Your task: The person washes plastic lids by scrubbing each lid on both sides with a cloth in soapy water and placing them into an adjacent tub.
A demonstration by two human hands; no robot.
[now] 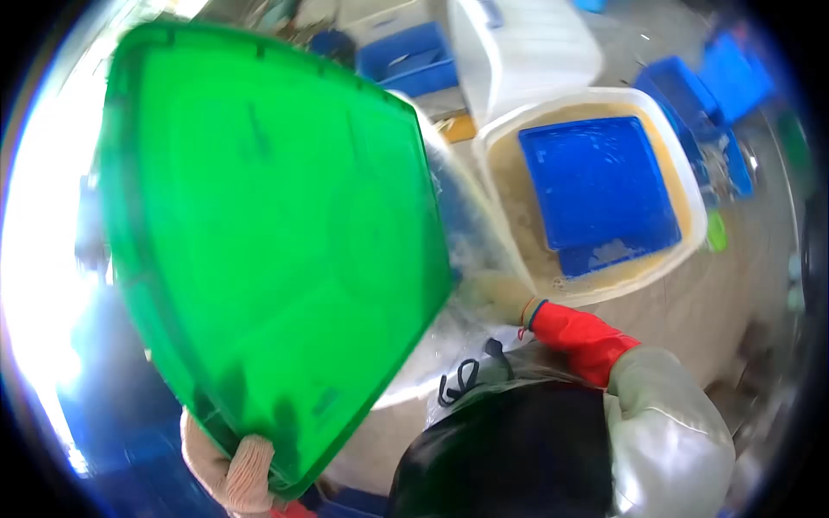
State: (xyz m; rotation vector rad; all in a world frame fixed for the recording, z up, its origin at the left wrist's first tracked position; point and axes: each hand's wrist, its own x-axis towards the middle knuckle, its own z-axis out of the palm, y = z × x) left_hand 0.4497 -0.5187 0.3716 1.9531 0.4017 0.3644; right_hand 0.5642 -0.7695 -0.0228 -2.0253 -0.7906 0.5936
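A large green plastic lid or tray (285,233) is tilted up on the left of the view. My left hand (229,470), in a pale knitted glove, grips its lower corner, with the thumb over the rim. Beside its right edge is my right hand (496,298), gloved and below a red sleeve cuff; it is blurred and its fingertips are hidden. Behind the green piece stands a white tub (414,367) with water in it, mostly covered from view.
To the right, a white tub (699,220) of murky water holds a blue container (600,186). Blue bins (410,60) stand at the top, and more blue crates (678,86) at upper right. A white container (540,52) leans behind the tub.
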